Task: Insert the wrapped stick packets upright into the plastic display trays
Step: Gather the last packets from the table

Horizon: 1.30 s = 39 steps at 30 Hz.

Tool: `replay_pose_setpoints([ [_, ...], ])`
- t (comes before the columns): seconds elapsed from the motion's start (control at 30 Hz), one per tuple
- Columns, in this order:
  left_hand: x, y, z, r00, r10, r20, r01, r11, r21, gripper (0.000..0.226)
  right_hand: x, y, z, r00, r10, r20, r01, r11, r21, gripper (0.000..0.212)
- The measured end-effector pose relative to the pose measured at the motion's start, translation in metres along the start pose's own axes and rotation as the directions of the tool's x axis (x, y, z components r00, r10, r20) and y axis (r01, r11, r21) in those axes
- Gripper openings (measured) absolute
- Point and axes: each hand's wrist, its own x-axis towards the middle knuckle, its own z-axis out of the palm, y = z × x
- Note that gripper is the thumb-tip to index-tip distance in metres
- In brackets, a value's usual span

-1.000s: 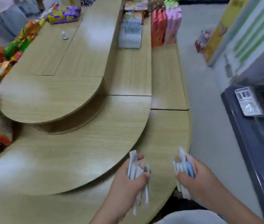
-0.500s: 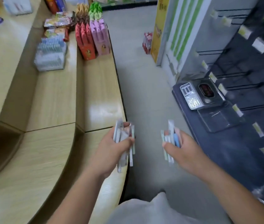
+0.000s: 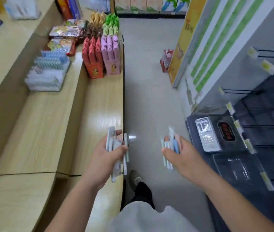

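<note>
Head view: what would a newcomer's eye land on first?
Two fistfuls of stick packets, low centre: the left hand grips the left bunch over the counter edge, the right hand grips the right bunch over the aisle floor. Farther back on the counter stand red boxes and pink boxes, a clear tray of upright sticks to their left.

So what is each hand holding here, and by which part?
The left hand grips a bunch of stick packets around its middle; the right hand grips a second bunch likewise, ends protruding.
</note>
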Motion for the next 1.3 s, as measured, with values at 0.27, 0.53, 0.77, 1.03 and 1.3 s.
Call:
replay_pose_setpoints([
  [0.27, 0.117, 0.056, -0.061, 0.978, -0.051, -0.201, 0.033, 0.995, -0.09, 0.043, 0.179, -0.076, 0.023, 0.981, -0.018, 0.194, 0.044, 0.991, -0.128, 0.018],
  [0.53, 0.189, 0.076, -0.126, 0.801, -0.126, -0.586, -0.002, 0.977, -0.212, 0.037, 0.338, -0.148, 0.109, 0.851, -0.077, 0.519, 0.214, 0.954, -0.209, 0.013],
  [0.77, 0.275, 0.083, -0.164, 0.481, -0.272, -0.833, -0.04, 0.943, -0.331, 0.044, 0.488, -0.197, 0.2, 0.506, -0.088, 0.858, 0.475, 0.859, -0.193, 0.013],
  [1.03, 0.325, 0.08, -0.191, 0.036, -0.489, -0.872, -0.023, 0.872, -0.49, 0.038, 0.535, -0.232, 0.312, 0.215, 0.039, 0.976, 0.733, 0.653, -0.188, 0.016],
  [1.3, 0.334, -0.003, -0.281, -0.221, -0.473, -0.853, 0.159, 0.845, -0.51, 0.023, 0.505, -0.182, 0.469, 0.084, -0.043, 0.996, 0.949, 0.308, -0.067, 0.026],
])
